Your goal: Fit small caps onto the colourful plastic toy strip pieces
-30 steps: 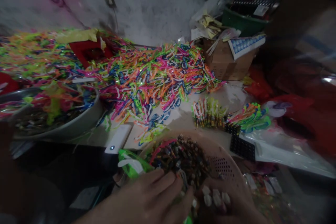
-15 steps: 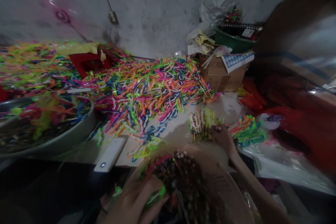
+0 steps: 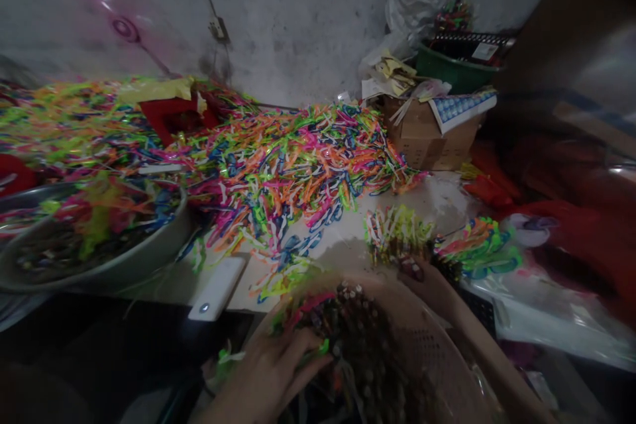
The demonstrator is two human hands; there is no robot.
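My left hand is over a pale pink perforated basket, its thumb and fingers pinched on a small bright green strip. Many thin dark brown pieces with round ends fill the basket; their kind is unclear. Beyond the rim, my right hand is closed around a few small dark reddish pieces. It lies close to a row of yellow and white strips with dark ends on the table. To its right is a bunch of green and orange strips.
A large heap of neon strips covers the table's back and left. A wide metal basin stands at left, near a white rectangular block. Behind are a cardboard box and a green tub. Clear plastic sheets lie right.
My right hand has drawn back from the row of strips toward the basket. My left hand has moved slightly right over the basket, with the green strip in its fingers. The view has shifted slightly.
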